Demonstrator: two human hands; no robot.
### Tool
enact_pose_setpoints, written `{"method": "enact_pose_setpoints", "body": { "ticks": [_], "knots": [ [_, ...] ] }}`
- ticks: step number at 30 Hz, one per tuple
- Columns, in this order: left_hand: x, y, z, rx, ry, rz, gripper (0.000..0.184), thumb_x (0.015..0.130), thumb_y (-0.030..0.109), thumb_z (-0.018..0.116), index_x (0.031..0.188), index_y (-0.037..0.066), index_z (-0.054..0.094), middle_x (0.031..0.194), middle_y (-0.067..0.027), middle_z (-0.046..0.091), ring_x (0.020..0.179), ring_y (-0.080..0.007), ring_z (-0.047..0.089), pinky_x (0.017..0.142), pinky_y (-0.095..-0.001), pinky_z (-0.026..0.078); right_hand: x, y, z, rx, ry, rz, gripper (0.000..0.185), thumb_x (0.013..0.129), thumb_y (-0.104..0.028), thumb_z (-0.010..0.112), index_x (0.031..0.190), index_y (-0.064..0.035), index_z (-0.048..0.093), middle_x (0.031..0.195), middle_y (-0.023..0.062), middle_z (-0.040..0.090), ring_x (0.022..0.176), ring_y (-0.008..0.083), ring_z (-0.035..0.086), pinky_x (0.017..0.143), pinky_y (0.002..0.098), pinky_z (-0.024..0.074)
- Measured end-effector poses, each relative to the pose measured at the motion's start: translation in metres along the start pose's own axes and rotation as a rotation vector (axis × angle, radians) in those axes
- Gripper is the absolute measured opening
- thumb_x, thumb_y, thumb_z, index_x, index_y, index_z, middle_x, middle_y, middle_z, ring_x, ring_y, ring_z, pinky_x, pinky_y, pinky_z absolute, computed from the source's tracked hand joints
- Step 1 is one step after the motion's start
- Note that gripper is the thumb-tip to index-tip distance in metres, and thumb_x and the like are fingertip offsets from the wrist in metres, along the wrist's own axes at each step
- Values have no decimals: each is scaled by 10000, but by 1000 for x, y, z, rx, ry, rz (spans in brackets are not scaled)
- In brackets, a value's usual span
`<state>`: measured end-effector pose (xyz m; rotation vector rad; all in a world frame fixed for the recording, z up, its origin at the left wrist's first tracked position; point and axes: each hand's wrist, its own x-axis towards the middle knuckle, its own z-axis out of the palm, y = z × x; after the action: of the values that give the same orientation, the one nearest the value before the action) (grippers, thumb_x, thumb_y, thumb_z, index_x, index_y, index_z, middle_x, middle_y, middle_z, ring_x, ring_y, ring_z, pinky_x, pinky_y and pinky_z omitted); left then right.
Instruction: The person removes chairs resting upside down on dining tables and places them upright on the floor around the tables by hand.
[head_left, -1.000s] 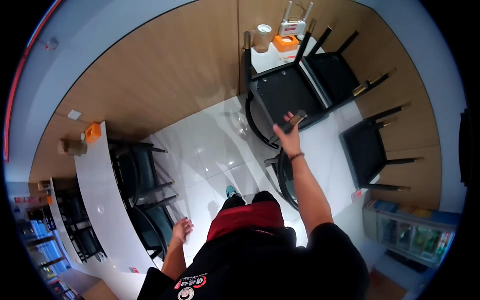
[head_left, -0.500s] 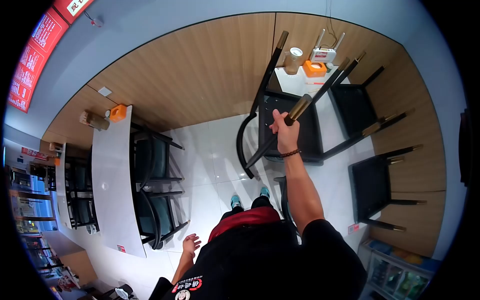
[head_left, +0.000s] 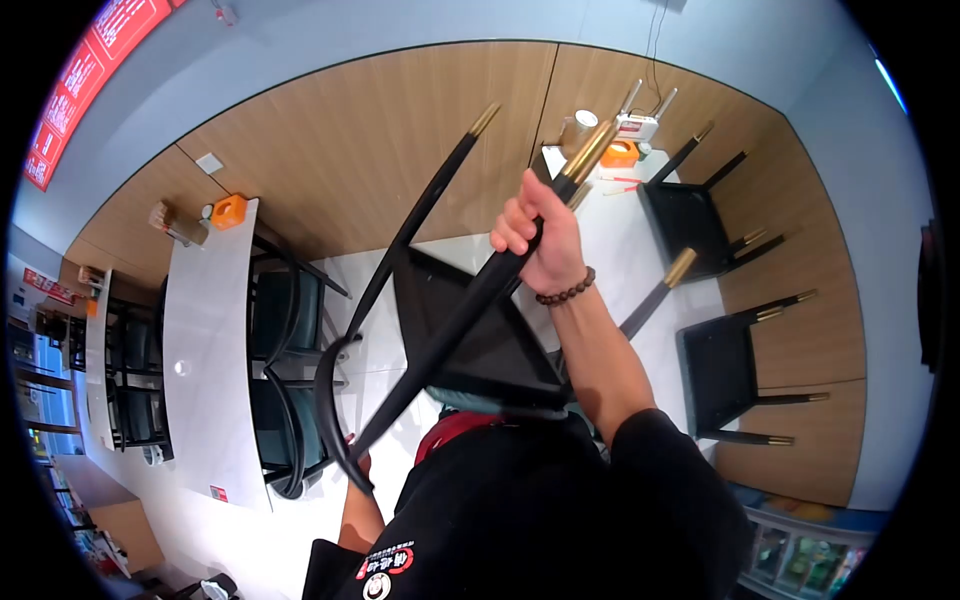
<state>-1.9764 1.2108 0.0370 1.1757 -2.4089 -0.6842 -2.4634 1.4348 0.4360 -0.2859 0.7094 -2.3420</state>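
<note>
My right hand (head_left: 545,235) is closed around one brass-tipped leg of a black chair (head_left: 435,295). The chair is upside down and tilted in the air in front of me, underside of the seat facing up, curved backrest hanging low at the left. Behind that backrest is my left hand (head_left: 362,462), mostly hidden; whether it touches the chair I cannot tell. On the right, a white table (head_left: 640,225) carries other upturned chairs, among them a far chair (head_left: 690,225) and a nearer chair (head_left: 720,375).
At the left a long white table (head_left: 205,350) has dark chairs (head_left: 285,310) along its side. An orange tissue box (head_left: 619,153), a jug (head_left: 578,128) and a white router (head_left: 637,127) are by the wall. A glass-fronted cooler (head_left: 805,550) stands at lower right.
The upturned chair has come off the right table, moving left and closer to my body, with my right hand on its leg. My left hand has moved up behind its backrest.
</note>
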Motion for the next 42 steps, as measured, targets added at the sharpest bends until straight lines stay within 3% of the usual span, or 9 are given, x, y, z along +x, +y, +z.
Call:
{"method": "enact_pose_setpoints", "body": {
  "ticks": [2, 4, 6, 10, 12, 17, 30, 37, 42],
  "knots": [
    [19, 92, -41, -533, 248, -408, 1071, 747, 176, 864, 1538, 30, 156, 1448, -185, 403, 1217, -324, 496, 1094, -431, 350, 1, 18, 3, 0, -33, 104, 426, 999, -381, 561, 673, -134, 442, 537, -2, 400, 456, 149, 444, 548, 343, 456],
    [16, 66, -42, -201, 416, 3, 1169, 693, 100, 895, 1546, 17, 101, 1513, -203, 280, 1299, -320, 412, 1068, -413, 370, 5, 37, 8, -26, 8, 164, 421, 996, -388, 569, 683, -137, 442, 536, -3, 396, 457, 147, 441, 543, 341, 449],
    [6, 58, -46, -385, 417, -170, 1226, 660, 162, 921, 1554, 27, 93, 1544, -190, 209, 1292, -305, 401, 1049, -405, 394, 12, 53, 16, -91, 116, 220, 397, 1016, -375, 529, 710, -140, 438, 525, -18, 368, 440, 135, 404, 534, 313, 433],
    [2, 59, -55, -581, 532, -209, 1166, 640, 167, 919, 1543, 48, 191, 1521, -168, 279, 1218, -294, 473, 983, -413, 457, 36, 67, -1, -53, 224, 263, 373, 956, -361, 631, 718, -137, 452, 586, 7, 449, 505, 133, 467, 565, 315, 456],
    [6, 53, -79, -179, 499, -10, 1096, 632, 160, 918, 1515, 45, 280, 1516, -177, 288, 1219, -315, 486, 988, -417, 460, 41, 75, -23, 1, 218, 312, 336, 946, -328, 640, 731, -134, 469, 623, 21, 502, 535, 129, 489, 587, 310, 473],
    [29, 82, -160, 63, 435, 252, 808, 746, 575, 776, 1313, 34, 580, 1411, -220, 458, 1249, -387, 513, 1028, -456, 443, 11, 112, -84, 90, 351, 441, 290, 928, -231, 634, 713, -105, 485, 666, 59, 552, 598, 169, 549, 675, 339, 526],
    [139, 211, -225, 100, -753, 846, 433, 474, 119, 735, 903, 116, 679, 911, -78, 649, 951, -309, 642, 869, -425, 497, -15, 194, -146, -125, 441, 569, 115, 941, -133, 630, 890, -31, 615, 793, 52, 616, 774, 179, 608, 745, 332, 532],
    [203, 255, -177, 84, -967, 720, 432, 574, 139, 789, 977, 79, 647, 986, -141, 648, 993, -393, 598, 879, -437, 492, -33, 210, -204, -838, 494, 215, 282, 936, -213, 639, 1104, 13, 618, 1017, 100, 695, 881, 181, 659, 816, 299, 517],
    [221, 339, -81, 151, -1218, 310, 483, 692, 197, 777, 1133, 70, 627, 865, -165, 663, 828, -316, 652, 772, -381, 495, -110, 142, -231, -682, 388, 466, 233, 971, -223, 580, 1036, -10, 648, 964, 91, 707, 852, 149, 669, 742, 284, 536]
  ]
}}
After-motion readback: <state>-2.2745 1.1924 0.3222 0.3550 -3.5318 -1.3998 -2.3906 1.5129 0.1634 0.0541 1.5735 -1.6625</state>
